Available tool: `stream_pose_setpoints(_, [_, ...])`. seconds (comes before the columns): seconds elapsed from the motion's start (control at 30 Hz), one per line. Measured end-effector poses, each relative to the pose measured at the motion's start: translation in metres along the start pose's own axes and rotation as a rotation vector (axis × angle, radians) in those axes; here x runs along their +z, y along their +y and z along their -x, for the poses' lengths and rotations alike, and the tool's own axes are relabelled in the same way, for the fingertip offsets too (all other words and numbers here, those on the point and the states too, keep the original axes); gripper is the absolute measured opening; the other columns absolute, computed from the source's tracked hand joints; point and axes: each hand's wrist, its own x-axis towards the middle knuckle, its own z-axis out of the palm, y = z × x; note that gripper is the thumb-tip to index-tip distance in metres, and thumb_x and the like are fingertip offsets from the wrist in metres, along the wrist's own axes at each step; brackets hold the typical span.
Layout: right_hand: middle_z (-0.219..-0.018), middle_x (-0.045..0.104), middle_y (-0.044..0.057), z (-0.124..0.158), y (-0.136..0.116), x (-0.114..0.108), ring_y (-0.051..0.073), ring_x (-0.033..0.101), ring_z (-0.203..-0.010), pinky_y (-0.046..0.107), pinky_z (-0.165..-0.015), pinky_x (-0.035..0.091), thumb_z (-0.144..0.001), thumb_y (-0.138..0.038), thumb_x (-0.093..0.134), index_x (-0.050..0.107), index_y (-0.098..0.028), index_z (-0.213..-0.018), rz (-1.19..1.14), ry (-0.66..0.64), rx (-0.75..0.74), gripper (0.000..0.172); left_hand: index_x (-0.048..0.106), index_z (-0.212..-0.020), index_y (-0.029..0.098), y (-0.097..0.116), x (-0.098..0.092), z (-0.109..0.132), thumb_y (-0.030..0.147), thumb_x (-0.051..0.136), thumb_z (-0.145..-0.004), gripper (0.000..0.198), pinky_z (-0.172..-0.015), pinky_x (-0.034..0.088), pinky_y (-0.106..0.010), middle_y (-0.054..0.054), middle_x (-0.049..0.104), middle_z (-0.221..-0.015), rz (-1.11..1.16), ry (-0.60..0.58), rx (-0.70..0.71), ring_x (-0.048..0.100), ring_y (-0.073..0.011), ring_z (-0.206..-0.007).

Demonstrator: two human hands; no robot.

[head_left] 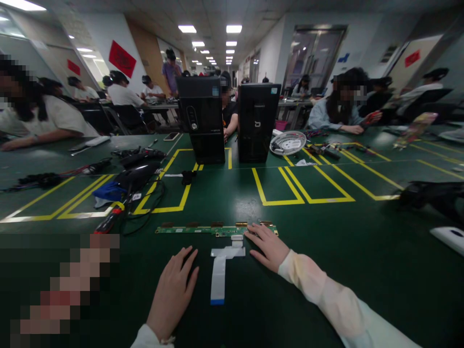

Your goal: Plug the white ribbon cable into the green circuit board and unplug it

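A long, narrow green circuit board (192, 230) lies across the dark green table in front of me. From its connector a white flat ribbon cable (218, 278) runs toward me, folded, with a blue end. My right hand (267, 245) rests at the board's right part, its fingers spread and fingertips on or just over the board. My left hand (174, 287) lies flat on the table left of the cable, apart from it, fingers stretched out and holding nothing.
Two black computer towers (206, 125) (256, 123) stand ahead. A black hair dryer (141, 169) and a red-handled tool (108, 220) lie at left. A white basket (288, 143) sits behind yellow tape outlines. At right are a black object (435, 198) and a white device (449, 238). Several people sit beyond.
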Motion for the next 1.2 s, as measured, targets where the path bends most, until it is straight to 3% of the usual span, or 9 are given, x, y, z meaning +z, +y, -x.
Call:
stream_pose_setpoints(0.2, [-0.146, 0.036, 0.006, -0.003, 0.009, -0.008, 0.026, 0.021, -0.138, 0.052, -0.113, 0.019, -0.092, -0.036, 0.042, 0.043, -0.018, -0.138, 0.019, -0.023, -0.019, 0.049, 0.048, -0.135, 0.019, 0.001, -0.001, -0.001, 0.042, 0.037, -0.092, 0.05, -0.105, 0.037, -0.052, -0.012, 0.045, -0.142, -0.011, -0.011, -0.01, 0.043, -0.03, -0.13])
stream_pose_setpoints(0.37, [-0.144, 0.038, 0.009, -0.003, 0.011, -0.005, 0.026, 0.024, -0.137, 0.052, -0.112, 0.022, -0.091, -0.033, 0.044, 0.044, -0.018, -0.136, 0.002, 0.015, -0.03, 0.048, 0.046, -0.136, 0.019, 0.002, -0.001, -0.001, 0.04, 0.035, -0.093, 0.05, -0.107, 0.034, -0.05, -0.011, 0.046, -0.142, -0.024, -0.016, -0.001, 0.041, -0.0278, -0.131])
stream_pose_setpoints(0.53, [-0.144, 0.036, 0.01, -0.008, -0.007, -0.007, 0.025, 0.024, -0.137, 0.051, -0.112, 0.021, -0.092, -0.03, 0.044, 0.047, -0.021, -0.135, -0.025, 0.046, -0.106, 0.044, 0.046, -0.135, 0.019, 0.003, -0.002, -0.002, 0.04, 0.036, -0.093, 0.049, -0.105, 0.036, -0.052, -0.012, 0.046, -0.142, 0.001, -0.017, -0.018, 0.042, -0.0287, -0.13])
stream_pose_setpoints(0.7, [-0.15, 0.025, 0.01, -0.015, -0.023, -0.011, 0.028, 0.019, -0.139, 0.054, -0.111, 0.021, -0.09, -0.04, 0.05, 0.045, -0.027, -0.136, -0.054, -0.033, -0.119, 0.048, 0.049, -0.133, 0.017, 0.004, -0.003, -0.004, 0.039, 0.038, -0.092, 0.048, -0.105, 0.037, -0.052, -0.013, 0.048, -0.139, 0.012, 0.0, -0.013, 0.044, -0.0289, -0.128])
stream_pose_setpoints(1.03, [-0.151, 0.024, 0.01, -0.012, -0.018, -0.007, 0.027, 0.02, -0.139, 0.054, -0.112, 0.019, -0.091, -0.043, 0.048, 0.04, -0.029, -0.14, -0.03, -0.12, -0.068, 0.052, 0.056, -0.125, 0.018, 0.015, -0.015, -0.005, 0.033, 0.03, -0.095, 0.042, -0.089, 0.053, -0.035, -0.009, 0.058, -0.117, 0.165, -0.002, -0.063, 0.062, -0.0199, -0.103])
stream_pose_setpoints(1.2, [-0.152, 0.022, 0.01, 0.007, -0.013, -0.006, 0.028, 0.018, -0.139, 0.056, -0.111, 0.019, -0.091, -0.049, 0.044, 0.035, -0.029, -0.143, -0.02, -0.12, -0.031, 0.056, 0.057, -0.123, 0.02, 0.012, -0.016, -0.001, 0.032, 0.033, -0.095, 0.039, -0.085, 0.054, -0.033, -0.007, 0.054, -0.122, 0.188, 0.024, -0.074, 0.063, -0.0178, -0.096])
